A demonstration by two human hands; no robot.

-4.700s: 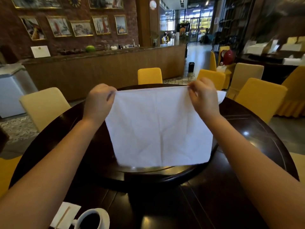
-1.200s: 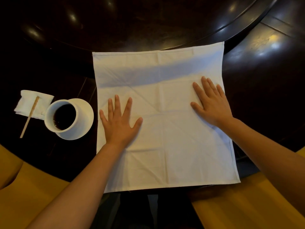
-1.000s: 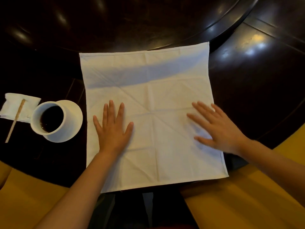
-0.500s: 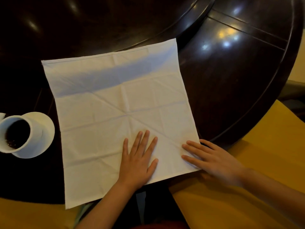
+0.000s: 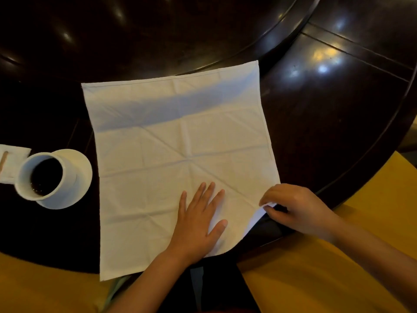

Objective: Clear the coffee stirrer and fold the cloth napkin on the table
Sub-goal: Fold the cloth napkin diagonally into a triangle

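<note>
Nearest, at about six o'clock in the head view, the left hand (image 5: 199, 219) is lying flat with fingers straight and spread, pressing the lower middle of the cloth napkin (image 5: 180, 154) against the table (image 5: 327, 98). Just to its right, at roughly four o'clock, the right hand (image 5: 295, 208) is pinching the napkin's near right corner between thumb and fingertips, and that corner is lifting slightly off the wood while the rest of the cloth is lying spread in a single layer. Old crease lines are crossing its middle, but no new fold is showing, so the folding appears to be only at its first move; judging from the grip, the corner is likely about to be carried across, though which way cannot be told. Further out at nine o'clock, a white cup (image 5: 45, 175) of dark coffee is sitting on its saucer (image 5: 77, 177), near the napkin's left edge but apart from it. Beyond the cup, at the frame's left border, the coffee stirrer (image 5: 3, 159) is resting on a small paper napkin (image 5: 13, 159), only partly in view. It is apparently untouched, so clearing it seems still to be done. Farthest, at twelve o'clock, the dark glossy centre of the table is catching spots of light.
</note>
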